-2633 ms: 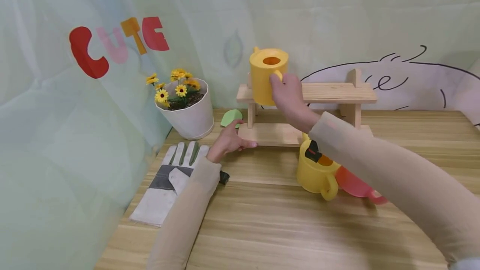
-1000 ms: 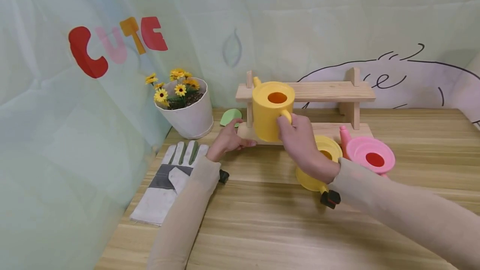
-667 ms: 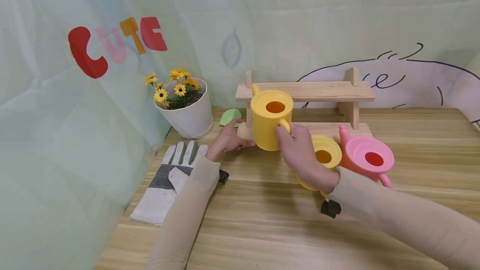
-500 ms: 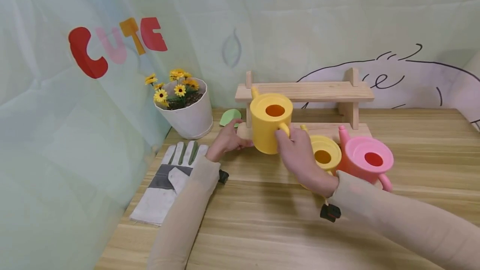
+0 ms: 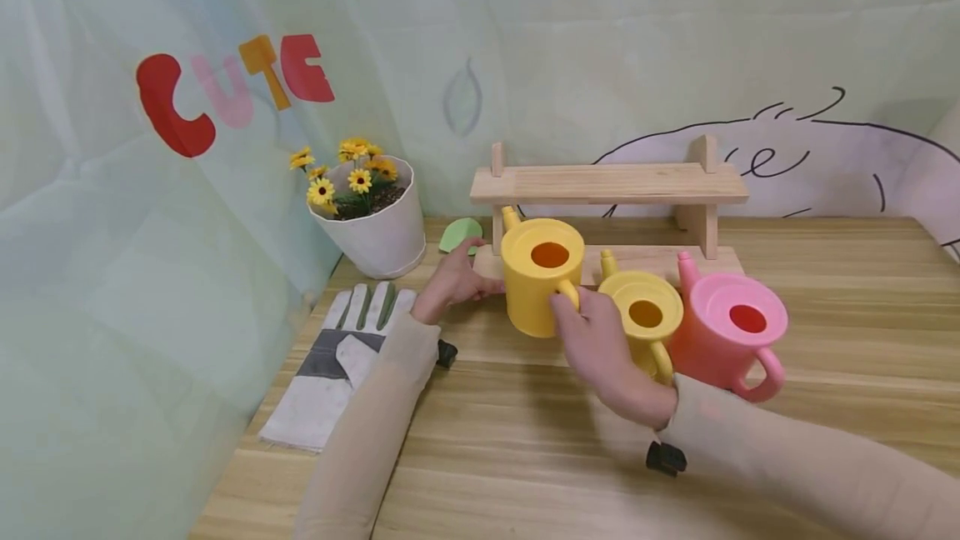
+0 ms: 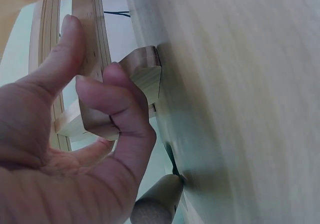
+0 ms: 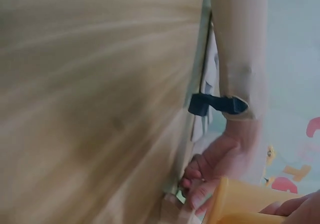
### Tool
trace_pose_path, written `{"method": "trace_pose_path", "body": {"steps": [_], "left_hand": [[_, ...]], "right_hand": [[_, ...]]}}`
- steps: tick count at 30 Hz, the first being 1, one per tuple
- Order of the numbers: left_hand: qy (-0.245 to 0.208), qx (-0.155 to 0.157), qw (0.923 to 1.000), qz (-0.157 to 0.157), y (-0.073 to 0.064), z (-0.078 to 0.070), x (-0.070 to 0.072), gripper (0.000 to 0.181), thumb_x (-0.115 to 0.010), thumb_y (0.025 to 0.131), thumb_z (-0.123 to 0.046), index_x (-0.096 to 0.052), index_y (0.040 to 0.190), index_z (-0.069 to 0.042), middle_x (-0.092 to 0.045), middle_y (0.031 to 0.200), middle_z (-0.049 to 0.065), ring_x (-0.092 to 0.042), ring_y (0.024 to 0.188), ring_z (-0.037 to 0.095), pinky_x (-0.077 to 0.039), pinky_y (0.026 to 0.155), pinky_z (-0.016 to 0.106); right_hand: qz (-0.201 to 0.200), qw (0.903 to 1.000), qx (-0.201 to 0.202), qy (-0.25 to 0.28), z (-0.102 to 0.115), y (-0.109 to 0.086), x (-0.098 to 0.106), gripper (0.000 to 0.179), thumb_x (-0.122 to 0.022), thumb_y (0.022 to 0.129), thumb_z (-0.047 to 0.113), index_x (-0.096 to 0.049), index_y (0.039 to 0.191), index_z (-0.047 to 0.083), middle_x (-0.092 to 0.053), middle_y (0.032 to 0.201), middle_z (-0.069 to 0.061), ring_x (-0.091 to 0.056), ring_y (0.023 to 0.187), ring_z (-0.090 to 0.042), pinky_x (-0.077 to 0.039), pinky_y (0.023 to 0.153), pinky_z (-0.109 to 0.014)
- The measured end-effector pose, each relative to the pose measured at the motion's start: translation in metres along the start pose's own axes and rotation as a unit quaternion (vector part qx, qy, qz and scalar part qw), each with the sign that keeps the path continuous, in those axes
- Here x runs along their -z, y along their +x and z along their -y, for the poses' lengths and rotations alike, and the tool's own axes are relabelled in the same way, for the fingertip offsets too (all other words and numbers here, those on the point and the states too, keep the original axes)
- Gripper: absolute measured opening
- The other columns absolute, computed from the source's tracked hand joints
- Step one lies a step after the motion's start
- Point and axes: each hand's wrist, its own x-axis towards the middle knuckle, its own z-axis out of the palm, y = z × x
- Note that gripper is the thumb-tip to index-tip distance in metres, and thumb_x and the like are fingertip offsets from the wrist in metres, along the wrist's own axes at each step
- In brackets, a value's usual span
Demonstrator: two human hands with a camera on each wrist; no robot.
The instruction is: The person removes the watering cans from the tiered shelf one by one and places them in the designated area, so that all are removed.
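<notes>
My right hand point(image 5: 603, 357) grips the handle of a yellow watering can point(image 5: 525, 298), held upright in front of the left part of a two-tier wooden shelf point(image 5: 637, 182). The same can fills the lower right corner of the right wrist view. At the shelf's left end, my left hand point(image 5: 456, 283) holds the lower board; its fingers and thumb curl about the board's end point(image 6: 97, 121) in the left wrist view. To the right of the held can stand another yellow watering can point(image 5: 622, 298) and a pink watering can point(image 5: 712, 348), side by side on the table before the shelf.
A white pot point(image 5: 382, 232) with yellow flowers stands left of the shelf. A green leaf shape point(image 5: 459, 233) lies between them. The white and grey work glove point(image 5: 322, 373) lies flat beside my left forearm. A fabric backdrop point(image 5: 555, 48) rises behind the table point(image 5: 495, 457).
From the height of the upper tier, my right hand has lowered the yellow watering can and drawn it nearer, in front of the shelf. My left hand has stayed at the shelf's end.
</notes>
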Motion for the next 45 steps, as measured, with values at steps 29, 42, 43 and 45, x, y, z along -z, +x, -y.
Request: {"method": "trace_pose_path", "body": {"steps": [29, 42, 43, 45], "left_hand": [[-0.028, 0.001, 0.9996, 0.0, -0.001, 0.0, -0.002, 0.095, -0.094, 0.087, -0.01, -0.038, 0.164, -0.012, -0.064, 0.083, 0.007, -0.061, 0.06, 0.011, -0.05, 0.059, 0.021], [-0.022, 0.011, 0.9997, 0.0, -0.003, -0.003, -0.001, 0.095, -0.093, 0.088, -0.012, -0.038, 0.165, -0.013, -0.065, 0.089, 0.009, -0.061, 0.062, 0.011, -0.051, 0.06, 0.021], [-0.021, 0.011, 0.9997, 0.0, -0.003, -0.003, -0.001, 0.095, -0.093, 0.088, -0.012, -0.038, 0.166, -0.013, -0.064, 0.089, 0.009, -0.061, 0.062, 0.011, -0.051, 0.06, 0.021], [-0.019, 0.01, 0.9998, 0.0, -0.003, -0.003, -0.001, 0.095, -0.094, 0.088, -0.013, -0.038, 0.165, -0.013, -0.064, 0.089, 0.008, -0.061, 0.062, 0.011, -0.051, 0.06, 0.021]], "right_hand": [[-0.023, 0.9994, -0.022, -0.014, -0.066, -0.005, -0.023, 0.04, -0.056, 0.105, 0.023, -0.05, 0.066, 0.015, -0.046, 0.058, 0.002, -0.039, 0.05, -0.012, -0.029, 0.047, -0.022], [-0.022, 0.9992, -0.033, -0.009, -0.08, -0.005, -0.029, 0.041, -0.058, 0.106, 0.021, -0.049, 0.067, 0.014, -0.044, 0.058, 0.001, -0.039, 0.049, -0.012, -0.029, 0.046, -0.022], [-0.023, 0.9992, -0.032, -0.009, -0.081, -0.005, -0.029, 0.041, -0.058, 0.106, 0.022, -0.049, 0.066, 0.014, -0.044, 0.057, 0.001, -0.039, 0.049, -0.012, -0.029, 0.046, -0.022], [-0.022, 0.9992, -0.033, -0.007, -0.083, -0.005, -0.03, 0.041, -0.059, 0.106, 0.022, -0.05, 0.066, 0.014, -0.045, 0.057, 0.002, -0.04, 0.049, -0.012, -0.03, 0.046, -0.022]]}}
